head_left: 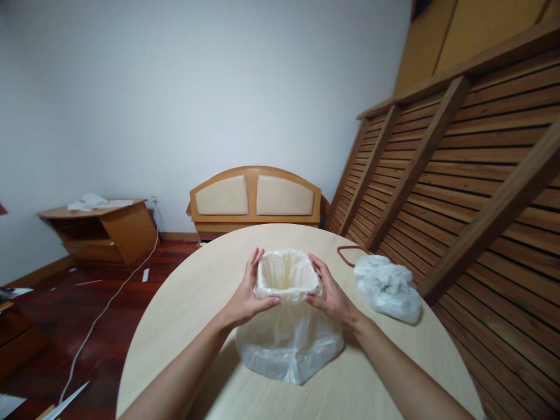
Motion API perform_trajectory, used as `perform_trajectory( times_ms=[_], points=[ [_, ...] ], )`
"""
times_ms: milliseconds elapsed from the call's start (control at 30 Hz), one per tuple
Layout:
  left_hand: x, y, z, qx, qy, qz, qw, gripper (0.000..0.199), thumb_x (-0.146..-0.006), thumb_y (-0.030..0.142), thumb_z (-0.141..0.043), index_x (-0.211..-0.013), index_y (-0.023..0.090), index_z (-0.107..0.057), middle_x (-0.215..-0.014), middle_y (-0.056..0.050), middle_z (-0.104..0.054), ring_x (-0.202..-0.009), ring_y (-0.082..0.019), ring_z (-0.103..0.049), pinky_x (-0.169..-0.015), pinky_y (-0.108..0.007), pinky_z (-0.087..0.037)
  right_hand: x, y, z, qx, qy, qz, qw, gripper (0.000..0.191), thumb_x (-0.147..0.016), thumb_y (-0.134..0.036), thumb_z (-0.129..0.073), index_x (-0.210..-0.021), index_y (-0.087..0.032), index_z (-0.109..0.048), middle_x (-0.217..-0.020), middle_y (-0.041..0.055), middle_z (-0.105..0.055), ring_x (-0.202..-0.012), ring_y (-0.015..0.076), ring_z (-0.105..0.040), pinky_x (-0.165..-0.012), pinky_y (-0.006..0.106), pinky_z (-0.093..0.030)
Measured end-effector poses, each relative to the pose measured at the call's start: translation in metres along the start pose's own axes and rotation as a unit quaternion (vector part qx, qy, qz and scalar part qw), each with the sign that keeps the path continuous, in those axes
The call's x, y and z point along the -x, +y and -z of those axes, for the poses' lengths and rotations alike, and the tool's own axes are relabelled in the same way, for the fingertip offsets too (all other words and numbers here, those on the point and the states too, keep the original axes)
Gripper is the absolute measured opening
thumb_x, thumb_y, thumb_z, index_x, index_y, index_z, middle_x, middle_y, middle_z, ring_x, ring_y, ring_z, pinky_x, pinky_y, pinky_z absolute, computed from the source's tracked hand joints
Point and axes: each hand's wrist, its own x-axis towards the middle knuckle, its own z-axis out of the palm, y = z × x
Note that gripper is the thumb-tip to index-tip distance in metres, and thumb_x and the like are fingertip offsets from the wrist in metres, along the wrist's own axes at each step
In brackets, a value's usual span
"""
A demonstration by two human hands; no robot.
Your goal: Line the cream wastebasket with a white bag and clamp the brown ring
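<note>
A small bin lined with a translucent white plastic bag (pixel 290 344) stands on the round pale table (pixel 188 309). The bag is folded over the bin's rim, and its loose part spreads over the tabletop on the near side. My left hand (pixel 251 294) grips the left side of the lined rim, thumb along the front edge. On the right side, my right hand (pixel 331 296) holds the rim in the same way. The bin's pale yellowish inside shows through the opening. The bin's outer walls are hidden by the bag.
A crumpled white plastic bag (pixel 387 289) lies on the table's right side, beside a brown bent loop (pixel 350 251). Wooden slatted panels (pixel 476 192) lean at the right. Behind the table stands a headboard (pixel 252 219); a low cabinet (pixel 126 230) is at the left.
</note>
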Motion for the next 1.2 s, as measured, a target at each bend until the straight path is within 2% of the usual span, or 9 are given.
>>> perform_trajectory(
  times_ms=[100,333,467,633,733,833,933,1067,1200],
  points=[
    [0.0,0.001,0.005,0.021,-0.027,0.001,0.999,0.126,-0.069,0.053,-0.086,-0.159,0.031,0.0,-0.167,-0.018,-0.01,-0.155,-0.037,-0.016,-0.124,-0.06,-0.016,0.0,0.001,0.004,0.036,-0.003,0.005,0.999,0.11,-0.071,-0.067,-0.078,-0.154,-0.023,-0.021,-0.155,0.0202,-0.035,-0.136,0.0344,-0.047,-0.114,0.053,-0.038],
    [-0.002,-0.002,0.014,0.042,-0.029,-0.015,0.999,0.119,-0.072,0.058,-0.082,-0.159,0.033,-0.004,-0.167,-0.017,-0.014,-0.155,-0.035,-0.015,-0.124,-0.059,-0.016,0.001,0.0,0.005,0.031,-0.025,0.032,0.999,0.106,-0.068,-0.064,-0.082,-0.148,-0.026,-0.025,-0.162,0.0187,-0.018,-0.147,0.0326,-0.032,-0.119,0.05,-0.031],
    [-0.001,-0.002,0.01,0.042,-0.034,-0.002,0.999,0.12,-0.076,0.053,-0.081,-0.159,0.032,0.003,-0.166,-0.019,-0.017,-0.153,-0.034,-0.022,-0.123,-0.058,-0.021,0.003,0.001,0.004,0.008,-0.04,0.003,0.999,0.108,-0.07,-0.056,-0.084,-0.149,-0.025,-0.018,-0.147,0.0181,-0.043,-0.137,0.0299,-0.047,-0.116,0.047,-0.036],
    [0.002,0.002,0.018,0.038,-0.062,0.012,0.997,0.131,-0.07,0.062,-0.081,-0.159,0.032,0.01,-0.167,-0.019,-0.013,-0.154,-0.035,-0.018,-0.123,-0.058,-0.022,0.003,0.003,0.006,0.016,-0.044,0.001,0.999,0.113,-0.067,-0.049,-0.088,-0.151,-0.025,-0.017,-0.15,0.0175,-0.041,-0.139,0.0308,-0.045,-0.117,0.046,-0.034],
    [-0.005,0.01,0.027,-0.005,-0.045,0.014,0.999,0.096,-0.084,0.068,-0.063,-0.159,0.029,-0.017,-0.167,-0.015,-0.021,-0.154,-0.032,-0.023,-0.125,-0.055,-0.019,0.002,0.003,0.006,0.016,-0.046,-0.001,0.999,0.117,-0.066,-0.048,-0.089,-0.153,-0.024,-0.015,-0.153,0.0183,-0.038,-0.141,0.0313,-0.043,-0.119,0.047,-0.031],
    [-0.024,0.025,0.032,-0.083,0.001,0.039,0.996,0.058,-0.094,0.06,-0.055,-0.135,0.02,-0.058,-0.151,-0.015,-0.051,-0.142,-0.031,-0.045,-0.122,-0.05,-0.029,0.001,0.0,0.005,0.017,-0.054,0.002,0.998,0.119,-0.068,-0.048,-0.088,-0.155,-0.024,-0.012,-0.156,0.0185,-0.035,-0.145,0.0314,-0.039,-0.121,0.047,-0.028],
    [-0.049,0.038,0.031,-0.138,-0.038,0.048,0.989,0.054,-0.087,0.055,-0.067,-0.127,0.018,-0.064,-0.132,-0.014,-0.067,-0.124,-0.028,-0.061,-0.112,-0.046,-0.043,0.002,-0.003,0.004,0.021,-0.063,0.0,0.998,0.12,-0.069,-0.049,-0.086,-0.157,-0.023,-0.009,-0.16,0.0184,-0.03,-0.148,0.0316,-0.033,-0.121,0.047,-0.028],
    [-0.082,0.045,0.025,-0.219,-0.116,0.037,0.968,0.045,-0.086,0.045,-0.07,-0.122,0.018,-0.068,-0.127,-0.013,-0.07,-0.117,-0.026,-0.064,-0.097,-0.037,-0.053,0.003,-0.004,0.004,0.011,-0.064,-0.004,0.998,0.122,-0.07,-0.05,-0.086,-0.158,-0.024,-0.005,-0.162,0.0179,-0.026,-0.151,0.0313,-0.028,-0.122,0.047,-0.026],
    [-0.108,0.047,0.016,-0.272,-0.2,0.033,0.941,0.044,-0.084,0.033,-0.071,-0.124,0.016,-0.068,-0.118,-0.011,-0.074,-0.1,-0.023,-0.069,-0.085,-0.032,-0.053,0.003,-0.001,0.005,0.018,-0.064,-0.006,0.998,0.124,-0.069,-0.047,-0.088,-0.158,-0.024,-0.005,-0.162,0.0188,-0.027,-0.151,0.0319,-0.028,-0.123,0.048,-0.024]
  ],
)
